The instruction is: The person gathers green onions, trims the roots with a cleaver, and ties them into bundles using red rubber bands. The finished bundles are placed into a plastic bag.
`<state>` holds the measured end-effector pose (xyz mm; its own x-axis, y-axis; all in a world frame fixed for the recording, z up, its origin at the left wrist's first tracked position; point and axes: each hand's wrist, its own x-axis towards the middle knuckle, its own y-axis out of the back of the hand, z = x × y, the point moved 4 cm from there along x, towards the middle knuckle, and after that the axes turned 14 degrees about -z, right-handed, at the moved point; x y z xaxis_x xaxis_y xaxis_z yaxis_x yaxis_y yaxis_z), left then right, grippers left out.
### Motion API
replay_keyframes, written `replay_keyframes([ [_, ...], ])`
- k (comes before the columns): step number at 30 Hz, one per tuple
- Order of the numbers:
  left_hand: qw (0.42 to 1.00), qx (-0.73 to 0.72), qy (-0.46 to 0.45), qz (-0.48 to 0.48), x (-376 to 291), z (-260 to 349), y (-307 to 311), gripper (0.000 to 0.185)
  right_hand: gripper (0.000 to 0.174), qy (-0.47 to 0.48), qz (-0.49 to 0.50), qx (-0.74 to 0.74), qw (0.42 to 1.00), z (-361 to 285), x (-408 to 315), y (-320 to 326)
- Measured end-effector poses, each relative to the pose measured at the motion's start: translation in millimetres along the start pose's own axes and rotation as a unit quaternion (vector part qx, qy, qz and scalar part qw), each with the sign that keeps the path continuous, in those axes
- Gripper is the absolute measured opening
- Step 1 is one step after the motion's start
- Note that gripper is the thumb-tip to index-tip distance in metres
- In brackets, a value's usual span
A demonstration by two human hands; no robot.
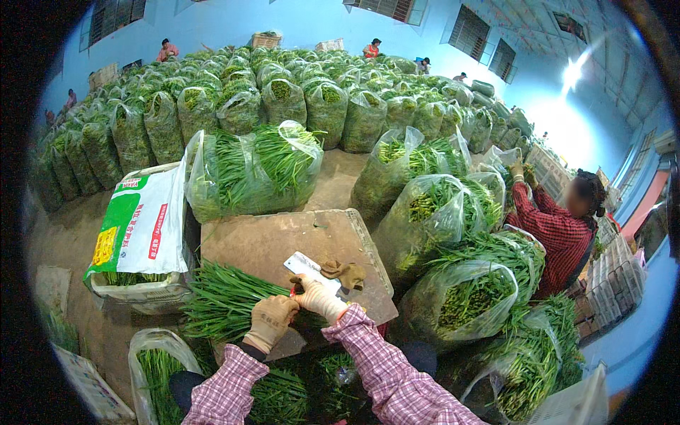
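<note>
A bunch of long green leafy stalks lies across the near left of a worn board. My left hand, in a beige glove, is closed on the bunch near its right end. Against it, my right hand, gloved too, pinches something small and red at the bunch; what exactly it holds is partly hidden by the fingers. Just beyond the right hand lies a broad metal blade, its handle not visible. A crumpled brown cloth or glove rests beside the blade.
Left stands a crate under a printed white and green sack. Plastic bags of greens stand behind the board and along the right. A co-worker in a red checked shirt is at the right. Many filled bags fill the background.
</note>
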<state>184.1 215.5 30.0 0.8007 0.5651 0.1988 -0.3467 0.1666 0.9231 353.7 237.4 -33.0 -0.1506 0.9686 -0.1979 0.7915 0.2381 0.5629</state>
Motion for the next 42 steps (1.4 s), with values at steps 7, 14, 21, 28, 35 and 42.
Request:
replay_keyframes([
  [7, 0.998, -0.011, 0.017, 0.066, -4.5, 4.3, -3.9, 0.010, 0.063, -0.003, 0.012, 0.006, 1.000, 5.7, 0.4, -3.2],
  [14, 0.996, -0.009, 0.021, 0.088, -6.8, 0.7, -13.0, 0.009, 0.036, -0.009, 0.031, 0.003, 0.999, -16.6, -15.5, -0.6],
  [21, 0.998, 0.027, -0.019, 0.052, -7.5, 6.0, 0.8, 0.005, 0.024, -0.019, 0.090, 0.071, 0.993, -11.0, -20.1, -3.9],
  [28, 0.934, -0.354, 0.046, 0.033, 2.5, 4.6, 5.1, 0.006, 0.030, -0.050, 0.071, 0.090, 0.992, 2.9, -14.0, -5.1],
  [35, 0.951, -0.300, 0.072, 0.023, -5.3, -1.1, -6.1, 0.018, 0.031, -0.022, 0.139, 0.103, 0.985, -6.9, -28.0, -5.2],
  [42, 0.908, -0.397, 0.110, -0.075, -11.4, -11.8, -11.4, 0.009, 0.021, -0.005, 0.172, 0.125, 0.977, 6.6, -22.9, -7.8],
])
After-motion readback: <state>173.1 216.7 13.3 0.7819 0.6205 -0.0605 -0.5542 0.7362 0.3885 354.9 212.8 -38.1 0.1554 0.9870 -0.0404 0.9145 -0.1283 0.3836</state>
